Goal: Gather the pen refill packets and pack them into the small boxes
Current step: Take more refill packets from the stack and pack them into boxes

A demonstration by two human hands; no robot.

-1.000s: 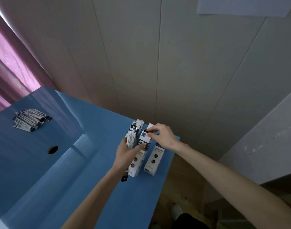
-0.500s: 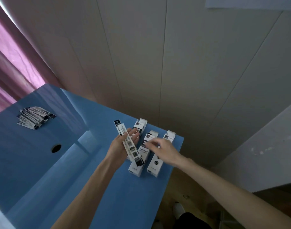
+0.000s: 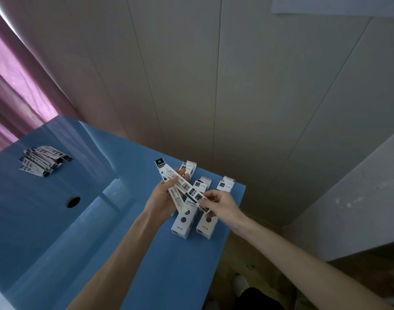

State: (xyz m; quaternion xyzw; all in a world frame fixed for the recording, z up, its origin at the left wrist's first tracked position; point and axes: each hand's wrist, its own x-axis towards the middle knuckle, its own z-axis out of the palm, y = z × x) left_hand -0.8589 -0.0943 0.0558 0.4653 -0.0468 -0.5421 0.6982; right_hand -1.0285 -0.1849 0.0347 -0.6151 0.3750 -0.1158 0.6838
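Head view, item by item.

Left hand (image 3: 163, 195): fingers curled round a small bundle of pen refill packets (image 3: 169, 182), which stands tilted toward 11 o'clock above the surface (image 3: 124, 253).

Right hand (image 3: 220, 203): thumb and fingertips pinch the near end of a single packet (image 3: 189, 190), which crosses the bundle and points toward 4 o'clock.

Small boxes (image 3: 184, 222): three in a row at the surface's 1 o'clock corner, lying flat, far-end flaps open. Two show fully; the third sits mostly behind the left hand.

Loose packets (image 3: 45, 161): a fanned heap at 10 o'clock, well apart from the hands.

Step in hand, as judged: drawing one packet off the bundle to feed a box. Best done by keeping the left grip firm, sliding the packet out lengthwise, then entering it end-first through an open flap.

Materials: packets are thin, flat, glossy strips, printed black on white, probably flexible. Boxes are light white card, long and rectangular. Surface is smooth blue, faintly reflective, with a round hole (image 3: 73, 202) at 9 o'clock.
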